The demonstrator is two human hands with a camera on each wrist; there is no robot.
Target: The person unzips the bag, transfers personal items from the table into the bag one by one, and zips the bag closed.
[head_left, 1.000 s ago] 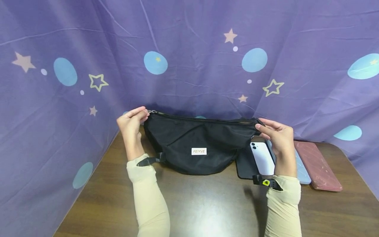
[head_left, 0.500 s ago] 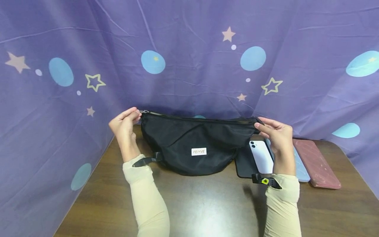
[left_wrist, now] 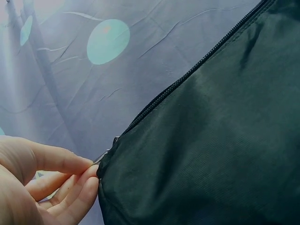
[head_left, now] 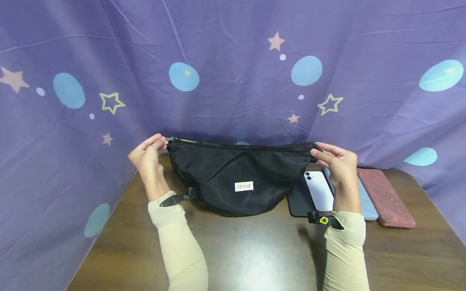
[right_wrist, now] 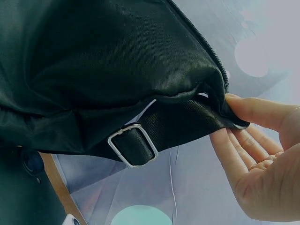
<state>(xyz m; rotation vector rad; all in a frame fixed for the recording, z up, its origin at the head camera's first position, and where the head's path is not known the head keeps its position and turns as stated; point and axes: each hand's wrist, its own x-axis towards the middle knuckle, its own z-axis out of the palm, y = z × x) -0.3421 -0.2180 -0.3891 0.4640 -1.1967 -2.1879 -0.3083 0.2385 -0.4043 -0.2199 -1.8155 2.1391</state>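
A black bag (head_left: 233,173) with a white label (head_left: 244,186) stands upright on the table, its zipped top edge stretched between both hands. At the bag's top left corner, my left hand (head_left: 148,153) pinches the metal zipper pull (head_left: 172,139) between thumb and fingers. In the left wrist view the zipper teeth (left_wrist: 187,75) run up and right from that pull. My right hand (head_left: 338,161) grips the top right corner, thumb over the end of the black strap (right_wrist: 187,122). A metal strap buckle (right_wrist: 133,145) hangs below in the right wrist view. The bag's inside is hidden.
Right of the bag lie a black flat item (head_left: 300,198), a white phone (head_left: 318,190), a light blue quilted item (head_left: 368,202) and a pink quilted wallet (head_left: 387,198). The brown table (head_left: 247,250) meets a purple patterned curtain (head_left: 225,40) behind and at left.
My left hand has moved left with the zipper pull, and the bag's left end has drawn out leftward with it. The right hand keeps its hold on the right corner.
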